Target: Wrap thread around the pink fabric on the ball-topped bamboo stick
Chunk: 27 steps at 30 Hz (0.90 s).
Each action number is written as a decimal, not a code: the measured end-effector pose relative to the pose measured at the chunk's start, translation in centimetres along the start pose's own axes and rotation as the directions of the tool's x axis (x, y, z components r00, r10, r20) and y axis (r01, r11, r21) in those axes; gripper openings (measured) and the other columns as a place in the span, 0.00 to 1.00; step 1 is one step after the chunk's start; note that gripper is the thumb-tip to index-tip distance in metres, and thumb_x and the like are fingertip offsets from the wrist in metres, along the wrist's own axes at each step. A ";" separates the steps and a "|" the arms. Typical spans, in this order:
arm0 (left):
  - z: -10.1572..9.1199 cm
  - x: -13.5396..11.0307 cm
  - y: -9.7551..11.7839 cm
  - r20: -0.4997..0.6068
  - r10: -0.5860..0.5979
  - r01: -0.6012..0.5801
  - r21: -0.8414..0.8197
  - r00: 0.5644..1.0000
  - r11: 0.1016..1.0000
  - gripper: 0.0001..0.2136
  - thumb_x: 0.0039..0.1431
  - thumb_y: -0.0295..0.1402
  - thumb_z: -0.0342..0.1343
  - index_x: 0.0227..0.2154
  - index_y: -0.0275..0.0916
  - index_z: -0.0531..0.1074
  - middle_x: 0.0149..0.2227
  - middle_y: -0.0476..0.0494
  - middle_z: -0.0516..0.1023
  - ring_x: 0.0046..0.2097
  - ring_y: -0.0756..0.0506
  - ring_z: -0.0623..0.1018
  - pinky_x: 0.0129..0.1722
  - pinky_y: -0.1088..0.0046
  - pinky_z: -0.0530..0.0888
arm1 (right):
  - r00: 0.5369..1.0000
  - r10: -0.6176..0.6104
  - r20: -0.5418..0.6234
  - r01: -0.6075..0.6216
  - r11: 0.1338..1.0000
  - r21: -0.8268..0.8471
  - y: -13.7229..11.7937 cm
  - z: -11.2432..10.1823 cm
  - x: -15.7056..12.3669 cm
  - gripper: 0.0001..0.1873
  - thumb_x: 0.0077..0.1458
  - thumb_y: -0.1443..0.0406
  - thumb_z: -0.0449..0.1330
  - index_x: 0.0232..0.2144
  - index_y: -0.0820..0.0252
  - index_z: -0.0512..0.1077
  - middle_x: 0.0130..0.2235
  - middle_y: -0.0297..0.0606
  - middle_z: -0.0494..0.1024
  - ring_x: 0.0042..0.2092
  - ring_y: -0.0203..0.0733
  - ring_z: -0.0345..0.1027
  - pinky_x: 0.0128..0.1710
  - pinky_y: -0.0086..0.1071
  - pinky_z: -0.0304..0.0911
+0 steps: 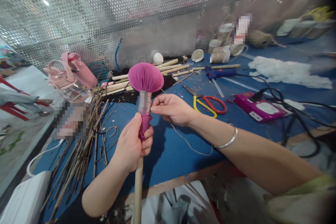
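Observation:
My left hand point(135, 140) is wrapped round a wooden stick point(138, 185) just below its padded head. A bulging ball of magenta cloth point(146, 77) covers the stick's top end. Beneath the ball, grey thread point(145, 101) is wound in tight turns about the gathered cloth. Beside that winding, my right hand point(172, 109) has its thumb and forefinger pinched together on thin thread. A loose length of thread point(186, 141) trails below this hand over the blue table. Scissors point(206, 101) with one red and one yellow handle lie beyond my right wrist.
Dry twigs point(78, 161) spread over the table's left side, near pink bottles point(78, 70). Wooden sticks point(173, 68) lie on black cloth behind the ball. A blue glue gun point(220, 72), a magenta power box point(258, 106) with black cables and several twine spools point(220, 54) are at right.

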State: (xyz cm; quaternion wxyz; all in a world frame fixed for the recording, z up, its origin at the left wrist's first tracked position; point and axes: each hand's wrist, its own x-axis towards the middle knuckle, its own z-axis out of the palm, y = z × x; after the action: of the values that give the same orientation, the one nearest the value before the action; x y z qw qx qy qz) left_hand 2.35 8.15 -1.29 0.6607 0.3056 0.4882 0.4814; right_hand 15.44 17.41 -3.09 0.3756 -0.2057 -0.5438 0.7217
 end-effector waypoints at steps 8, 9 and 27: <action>-1.7 1.2 -0.3 0.401 -0.151 0.242 -0.187 0.903 0.952 0.18 0.60 0.49 0.42 0.33 0.39 0.64 0.16 0.60 0.52 0.14 0.59 0.41 0.08 0.87 0.47 | 0.958 0.092 0.273 -0.113 0.992 0.061 0.5 -1.2 0.1 0.20 0.45 0.57 0.65 0.34 0.64 0.64 0.19 0.27 0.70 0.13 0.23 0.39 0.12 0.23 0.32; -1.9 1.5 -0.4 0.459 -0.166 0.277 -0.185 0.873 0.943 0.18 0.60 0.50 0.42 0.32 0.39 0.65 0.16 0.60 0.52 0.14 0.59 0.40 0.08 0.87 0.46 | 0.952 0.101 0.289 -0.124 0.990 0.061 0.5 -1.2 0.0 0.20 0.45 0.57 0.64 0.34 0.64 0.64 0.20 0.29 0.71 0.13 0.22 0.39 0.12 0.23 0.32; -0.8 0.4 -0.1 -0.035 0.254 -0.246 0.155 0.967 0.957 0.11 0.55 0.41 0.55 0.35 0.44 0.60 0.24 0.56 0.65 0.15 0.58 0.57 0.12 0.86 0.52 | 0.999 -0.040 0.009 0.040 0.996 -0.084 0.4 0.2 -0.1 0.16 0.45 0.58 0.65 0.27 0.63 0.66 0.15 0.21 0.57 0.15 0.25 0.42 0.14 0.24 0.35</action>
State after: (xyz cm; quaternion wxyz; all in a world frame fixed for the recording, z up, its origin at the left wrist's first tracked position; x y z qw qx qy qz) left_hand 1.61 8.48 -1.80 0.5561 0.4004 0.4983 0.5311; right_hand 15.24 17.13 -3.37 0.3788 -0.2076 -0.5793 0.6912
